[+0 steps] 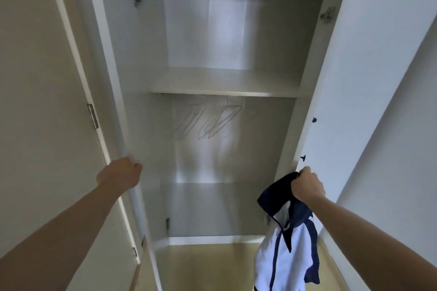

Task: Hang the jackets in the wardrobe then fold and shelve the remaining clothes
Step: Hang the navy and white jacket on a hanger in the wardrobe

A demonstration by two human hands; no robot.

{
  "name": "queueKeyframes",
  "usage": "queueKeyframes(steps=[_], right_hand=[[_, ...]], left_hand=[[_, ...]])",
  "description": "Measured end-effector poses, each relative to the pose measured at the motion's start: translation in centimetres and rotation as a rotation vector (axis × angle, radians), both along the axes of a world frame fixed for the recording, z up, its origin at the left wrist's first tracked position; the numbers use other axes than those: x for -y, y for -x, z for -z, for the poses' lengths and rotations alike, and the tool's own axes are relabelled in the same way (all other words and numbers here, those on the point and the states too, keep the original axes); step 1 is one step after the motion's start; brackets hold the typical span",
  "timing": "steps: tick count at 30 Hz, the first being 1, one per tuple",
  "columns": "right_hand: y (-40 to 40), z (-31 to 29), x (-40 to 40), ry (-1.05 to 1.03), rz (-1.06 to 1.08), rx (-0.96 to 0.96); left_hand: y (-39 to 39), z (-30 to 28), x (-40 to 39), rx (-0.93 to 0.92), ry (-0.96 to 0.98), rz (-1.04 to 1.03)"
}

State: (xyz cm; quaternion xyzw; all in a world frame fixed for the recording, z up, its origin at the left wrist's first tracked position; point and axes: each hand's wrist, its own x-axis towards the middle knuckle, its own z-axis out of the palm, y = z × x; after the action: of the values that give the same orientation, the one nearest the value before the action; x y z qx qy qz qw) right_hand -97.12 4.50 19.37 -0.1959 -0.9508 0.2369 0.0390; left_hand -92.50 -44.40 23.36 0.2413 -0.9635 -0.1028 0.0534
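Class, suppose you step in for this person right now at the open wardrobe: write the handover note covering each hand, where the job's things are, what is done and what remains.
Left hand: grips the edge of the left wardrobe door.
Right hand: grips the navy and white jacket by its dark collar end; the jacket hangs free in front of the right door.
Wardrobe: both doors open. Bare hangers hang under the shelf; nothing lies on the shelf.
Done: wardrobe opened, one jacket brought to it.
Left: put this jacket on a hanger, hang any others, then fold and shelve the remaining clothes, which are out of view.

Both forearms are bare to the frame's edge, with no sleeves, left hand and right hand ungloved.
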Motion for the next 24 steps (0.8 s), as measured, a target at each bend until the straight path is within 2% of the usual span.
queueKeyframes(steps=[7,11,16,19,21,24], right_hand=[[-1.0,-0.8,0.9,-0.071,-0.176,-0.119],[0.7,-3.0,0.3,-0.069,-0.193,-0.106],[1.6,-2.6,0.9,-0.023,-0.190,-0.058],[1.6,-1.8,0.8,0.015,-0.150,-0.055],[1.3,-1.7,0.4,0.036,-0.134,-0.068],[0.8,-1.9,-0.7,0.076,-0.132,-0.100]], left_hand=[[-1.9,-1.2,4.4,0.005,-0.135,-0.045],[-2.6,-1.8,4.7,0.016,-0.152,-0.083],[-3.7,-3.4,2.3,0.071,-0.100,-0.104],[-4.0,-3.6,0.3,0.231,-0.062,-0.144],[-3.8,-2.6,-0.4,0.292,-0.120,-0.092],[-2.7,-2.7,-3.2,0.266,-0.190,0.012]])
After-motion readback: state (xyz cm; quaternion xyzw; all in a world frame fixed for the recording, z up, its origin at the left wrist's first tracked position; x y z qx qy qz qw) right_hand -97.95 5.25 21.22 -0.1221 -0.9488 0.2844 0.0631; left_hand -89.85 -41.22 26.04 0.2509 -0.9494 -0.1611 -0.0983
